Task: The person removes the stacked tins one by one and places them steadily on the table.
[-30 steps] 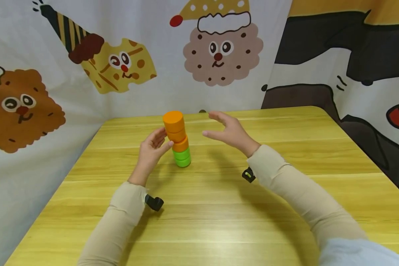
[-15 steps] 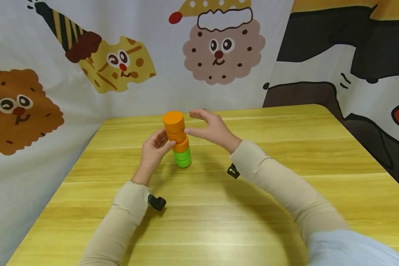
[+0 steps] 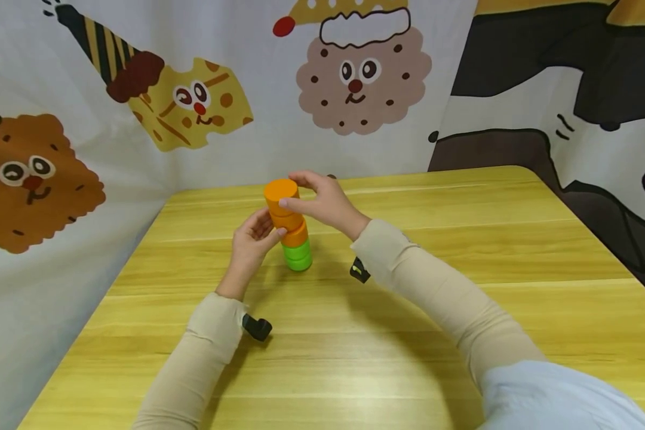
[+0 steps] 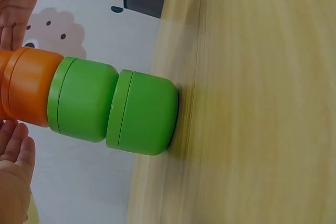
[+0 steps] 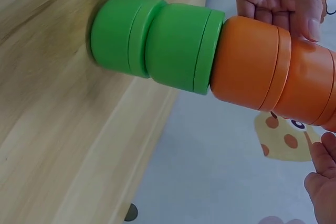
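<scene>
A tower of small round lidded jars stands on the wooden table, leaning slightly. Two green jars (image 3: 298, 261) form its base, with orange jars above them, including the orange top jar (image 3: 282, 198). My left hand (image 3: 247, 248) holds the tower's left side at the middle orange jar (image 5: 304, 85), thumb in front and fingers curved behind. My right hand (image 3: 328, 203) is at the top jar, its thumb across the front and its index finger extended behind the rim. In the right wrist view the right fingers (image 5: 323, 153) lie close to the orange jars; firm contact is unclear.
The wooden table (image 3: 322, 358) spreads around the tower. A white curtain (image 3: 236, 36) printed with cartoon food hangs directly behind its far edge. Small black cameras sit at both wrists, including the left wrist camera (image 3: 257, 327).
My right hand has come leftward from beside the tower to the top jar. The left hand keeps its place at the tower with hardly any shift.
</scene>
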### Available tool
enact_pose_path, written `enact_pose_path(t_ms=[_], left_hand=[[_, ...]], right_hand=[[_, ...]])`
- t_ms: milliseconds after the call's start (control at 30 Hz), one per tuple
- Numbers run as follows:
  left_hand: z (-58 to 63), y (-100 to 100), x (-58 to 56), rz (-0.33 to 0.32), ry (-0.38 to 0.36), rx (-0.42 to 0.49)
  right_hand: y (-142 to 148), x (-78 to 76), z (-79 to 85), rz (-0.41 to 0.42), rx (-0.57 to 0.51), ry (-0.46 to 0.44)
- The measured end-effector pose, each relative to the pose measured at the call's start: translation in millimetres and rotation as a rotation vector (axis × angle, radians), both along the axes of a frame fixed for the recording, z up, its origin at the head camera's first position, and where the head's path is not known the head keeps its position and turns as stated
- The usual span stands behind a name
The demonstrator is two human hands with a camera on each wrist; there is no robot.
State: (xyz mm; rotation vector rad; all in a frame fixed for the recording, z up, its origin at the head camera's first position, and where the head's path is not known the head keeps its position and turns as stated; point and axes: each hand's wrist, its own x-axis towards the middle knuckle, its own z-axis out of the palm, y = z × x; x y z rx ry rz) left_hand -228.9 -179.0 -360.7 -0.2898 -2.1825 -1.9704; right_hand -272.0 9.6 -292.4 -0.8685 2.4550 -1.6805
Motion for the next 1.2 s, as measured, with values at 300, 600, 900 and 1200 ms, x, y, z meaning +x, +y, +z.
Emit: enact_pose_path(t_ms=[300,600,900,1200], left_hand=[[-0.3,1.4,-2.2,0.005,0.003,-0.004],[-1.5,3.4,-1.7,0.016,0.003,-0.002],[0.3,4.5,-1.4,0.03,-0.004,-0.007],[1.1,6.3,-0.7,0.031,0.0,-0.002]], right_hand=[[-0.5,0.1,1.4,-0.011,-0.016,-0.031],[-0.6,-1.0,-1.9,0.009,-0.035,-0.017],[-2.5,-3.0,-5.9,0.009,-0.068,-0.007],[-1.2,-0.7,-6.7,-0.016,-0.114,0.032]])
